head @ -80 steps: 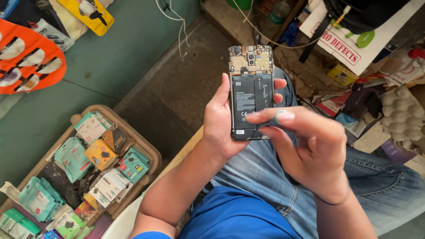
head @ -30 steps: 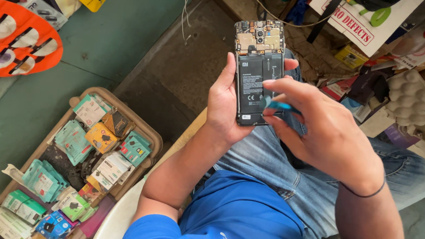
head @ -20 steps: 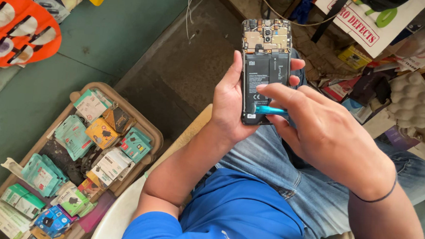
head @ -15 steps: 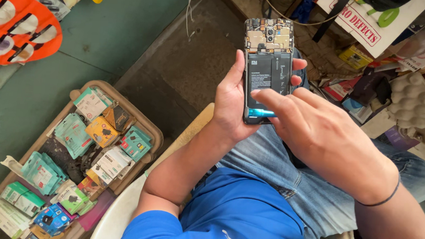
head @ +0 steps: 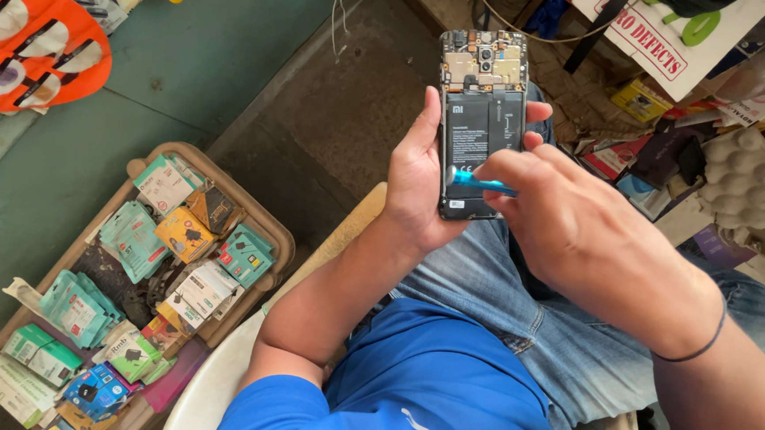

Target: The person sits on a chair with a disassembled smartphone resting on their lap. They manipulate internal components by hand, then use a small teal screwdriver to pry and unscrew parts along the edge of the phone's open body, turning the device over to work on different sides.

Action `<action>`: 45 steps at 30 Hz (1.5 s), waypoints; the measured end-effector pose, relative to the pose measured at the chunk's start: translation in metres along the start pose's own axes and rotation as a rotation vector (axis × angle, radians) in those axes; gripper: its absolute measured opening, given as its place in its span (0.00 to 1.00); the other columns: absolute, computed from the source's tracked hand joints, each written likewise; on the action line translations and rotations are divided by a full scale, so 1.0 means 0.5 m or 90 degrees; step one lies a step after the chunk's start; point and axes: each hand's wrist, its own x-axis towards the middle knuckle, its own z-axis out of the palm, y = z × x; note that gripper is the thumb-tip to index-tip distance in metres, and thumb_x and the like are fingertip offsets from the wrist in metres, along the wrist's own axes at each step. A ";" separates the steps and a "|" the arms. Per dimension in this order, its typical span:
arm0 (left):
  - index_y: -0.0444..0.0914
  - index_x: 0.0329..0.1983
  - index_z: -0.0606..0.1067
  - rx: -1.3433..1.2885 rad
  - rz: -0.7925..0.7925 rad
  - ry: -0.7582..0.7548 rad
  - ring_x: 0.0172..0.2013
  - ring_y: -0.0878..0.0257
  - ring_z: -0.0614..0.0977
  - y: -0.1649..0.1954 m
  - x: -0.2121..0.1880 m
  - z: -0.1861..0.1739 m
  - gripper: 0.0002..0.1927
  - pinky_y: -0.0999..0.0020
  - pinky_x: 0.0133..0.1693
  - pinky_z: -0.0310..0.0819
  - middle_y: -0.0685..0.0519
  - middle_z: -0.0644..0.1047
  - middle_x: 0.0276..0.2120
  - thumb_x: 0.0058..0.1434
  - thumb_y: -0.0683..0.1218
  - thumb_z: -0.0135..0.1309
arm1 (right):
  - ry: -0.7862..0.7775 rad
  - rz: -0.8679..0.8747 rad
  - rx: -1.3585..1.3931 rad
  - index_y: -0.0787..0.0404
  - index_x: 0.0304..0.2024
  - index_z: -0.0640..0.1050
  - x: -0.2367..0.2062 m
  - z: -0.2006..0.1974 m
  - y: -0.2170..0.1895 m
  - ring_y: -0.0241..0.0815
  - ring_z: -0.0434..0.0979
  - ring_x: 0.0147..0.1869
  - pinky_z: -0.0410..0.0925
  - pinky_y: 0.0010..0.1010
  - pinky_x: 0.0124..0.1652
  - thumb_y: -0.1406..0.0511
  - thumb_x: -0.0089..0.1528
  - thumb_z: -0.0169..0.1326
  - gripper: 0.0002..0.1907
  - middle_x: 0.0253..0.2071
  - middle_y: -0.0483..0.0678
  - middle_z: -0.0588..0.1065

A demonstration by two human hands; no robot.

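My left hand [head: 416, 177] grips an opened phone [head: 483, 88] with its back cover off, so the circuit board and black battery show. It is held upright above my lap. My right hand [head: 584, 241] pinches a thin blue pry tool [head: 482, 183], whose tip rests at the lower left edge of the battery. The tool's rear end is hidden under my fingers. I sit on a white chair [head: 204, 390] in jeans and a blue shirt.
A beige tray [head: 279, 235] full of small packaged parts lies on the floor at the left. An orange card of items [head: 22, 38] lies at the top left. Cluttered boxes, an egg carton [head: 744, 171] and a white sign [head: 667, 42] crowd the right.
The phone has shifted slightly right and up in view. My right hand has brought the blue tool down and left across the battery to its lower left edge.
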 end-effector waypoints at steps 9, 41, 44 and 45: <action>0.30 0.70 0.64 -0.018 -0.020 0.001 0.56 0.53 0.78 -0.002 0.002 0.002 0.39 0.53 0.61 0.75 0.38 0.73 0.61 0.84 0.68 0.23 | 0.049 0.006 0.045 0.71 0.56 0.62 0.002 0.037 0.013 0.57 0.79 0.43 0.72 0.41 0.40 0.75 0.62 0.61 0.25 0.46 0.59 0.74; 0.30 0.71 0.63 -0.030 -0.029 -0.034 0.56 0.52 0.77 -0.002 0.002 -0.007 0.38 0.54 0.59 0.75 0.37 0.72 0.62 0.85 0.67 0.24 | 0.004 0.028 0.067 0.66 0.55 0.67 0.021 0.032 -0.007 0.57 0.78 0.42 0.70 0.43 0.40 0.71 0.60 0.62 0.24 0.42 0.55 0.75; 0.30 0.71 0.63 -0.057 -0.037 -0.040 0.56 0.52 0.77 -0.004 0.004 -0.009 0.38 0.52 0.58 0.75 0.37 0.72 0.63 0.85 0.68 0.24 | -0.041 0.029 0.061 0.63 0.56 0.67 0.027 0.027 -0.009 0.54 0.76 0.41 0.69 0.43 0.38 0.72 0.58 0.60 0.25 0.35 0.53 0.72; 0.29 0.71 0.63 -0.063 -0.040 -0.040 0.56 0.52 0.77 -0.005 0.006 -0.009 0.39 0.51 0.58 0.75 0.37 0.72 0.62 0.85 0.68 0.24 | -0.044 0.005 0.051 0.64 0.57 0.65 0.028 0.025 -0.011 0.53 0.75 0.41 0.68 0.42 0.38 0.73 0.58 0.59 0.26 0.36 0.52 0.72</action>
